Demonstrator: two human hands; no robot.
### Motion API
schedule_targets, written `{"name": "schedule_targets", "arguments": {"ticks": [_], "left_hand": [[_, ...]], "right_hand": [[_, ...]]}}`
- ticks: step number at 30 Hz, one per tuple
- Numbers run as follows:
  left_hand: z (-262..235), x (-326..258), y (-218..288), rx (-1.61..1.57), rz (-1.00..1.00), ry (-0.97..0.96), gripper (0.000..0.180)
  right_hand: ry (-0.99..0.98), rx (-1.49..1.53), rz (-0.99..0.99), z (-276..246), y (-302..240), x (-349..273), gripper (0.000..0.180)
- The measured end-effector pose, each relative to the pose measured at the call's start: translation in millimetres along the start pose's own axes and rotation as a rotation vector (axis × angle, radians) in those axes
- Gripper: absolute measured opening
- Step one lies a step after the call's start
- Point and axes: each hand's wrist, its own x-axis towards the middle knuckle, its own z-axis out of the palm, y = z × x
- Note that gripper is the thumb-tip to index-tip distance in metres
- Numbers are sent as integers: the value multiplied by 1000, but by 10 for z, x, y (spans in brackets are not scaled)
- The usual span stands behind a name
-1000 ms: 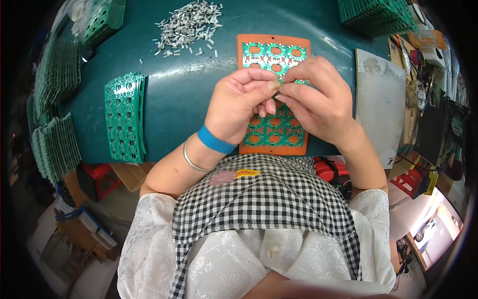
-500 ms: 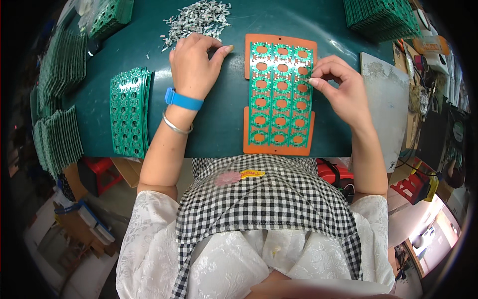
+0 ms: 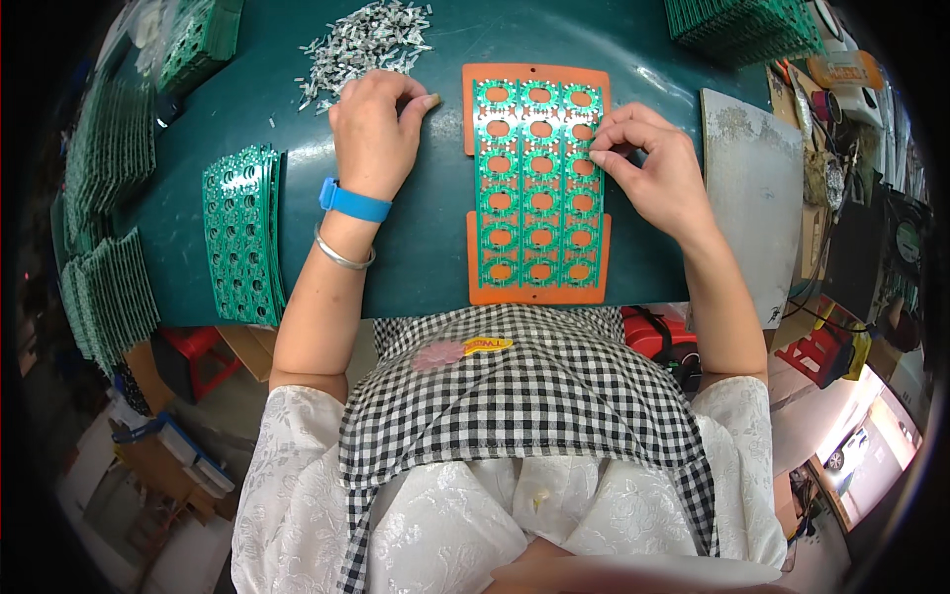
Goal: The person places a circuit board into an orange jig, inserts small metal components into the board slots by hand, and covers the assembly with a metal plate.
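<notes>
A green circuit board panel [image 3: 540, 220], with three columns of oval holes, lies on an orange fixture plate [image 3: 535, 296] on the table. My right hand [image 3: 653, 166] is at the panel's right edge. Its thumb and index finger are pinched together over the right column; anything between them is too small to name. My left hand [image 3: 374, 129] hovers left of the plate, just below a pile of small silvery metal pieces [image 3: 361, 48]. Its fingers are curled and the thumb is close to the index finger; what they hold, if anything, is hidden.
Stacked green panels [image 3: 240, 233] lie to the left, with more stacks [image 3: 109, 129] beyond them at the table's edge. Another stack [image 3: 742, 30] stands at the far right. A grey flat board [image 3: 747, 208] lies right of my right arm.
The whole view has shifted slightly, so the table things sit a little further left. Both hands stay almost in place relative to the panel and the pile.
</notes>
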Motion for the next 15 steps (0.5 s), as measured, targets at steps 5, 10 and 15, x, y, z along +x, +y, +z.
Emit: {"name": "schedule_targets", "arguments": {"ticks": [5,10,15], "left_hand": [[-71,26,81,-134,-33,38,12],[-83,0,128,-183,-55,50,11],[-102,-7,150,-177,-68,33,10]], "right_hand": [[21,-36,-29,-1,-12,2,6],[22,-31,-3,-10,-7,0,6],[24,-33,-4,-12,25,8,6]]}}
